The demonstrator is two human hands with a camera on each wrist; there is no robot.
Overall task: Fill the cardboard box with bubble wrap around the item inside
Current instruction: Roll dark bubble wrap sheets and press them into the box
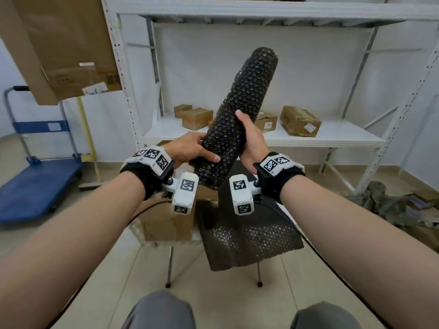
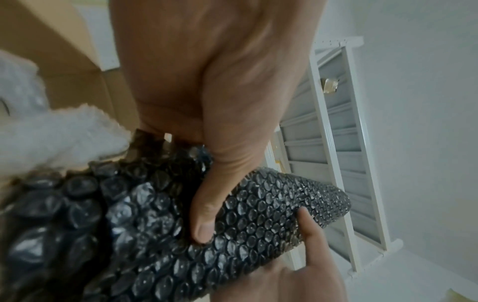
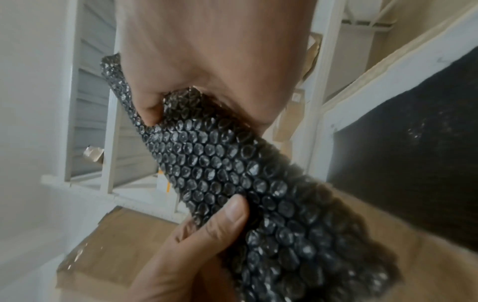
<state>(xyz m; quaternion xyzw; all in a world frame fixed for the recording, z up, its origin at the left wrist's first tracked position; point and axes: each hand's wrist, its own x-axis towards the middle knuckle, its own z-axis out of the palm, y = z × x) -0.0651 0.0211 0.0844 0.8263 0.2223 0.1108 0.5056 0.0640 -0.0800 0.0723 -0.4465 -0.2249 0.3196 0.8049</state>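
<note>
both my hands are clamped on the rolled-up tube of black bubble wrap (image 1: 240,119). my left hand (image 1: 190,148) wraps the lower part from the left, thumb (image 2: 207,216) pressed flat across the bubbles. my right hand (image 1: 251,138) grips the same roll from the right, a little higher, thumb (image 3: 148,106) dug into the wrap and fingers behind it. the roll is tilted, its upper end leaning away to the right in front of the white metal shelving unit (image 1: 261,138).

below my wrists a loose sheet of the same black bubble wrap (image 1: 249,236) drapes over the front edge of a small stand with thin metal legs (image 1: 169,269). the open brown cardboard box (image 1: 166,224) sits on that stand, just left of the sheet; i cannot see what lies inside it.

small brown cardboard boxes (image 1: 299,121) rest on the shelf behind. a blue platform trolley (image 1: 40,184) stands on the floor at the left, well apart.
</note>
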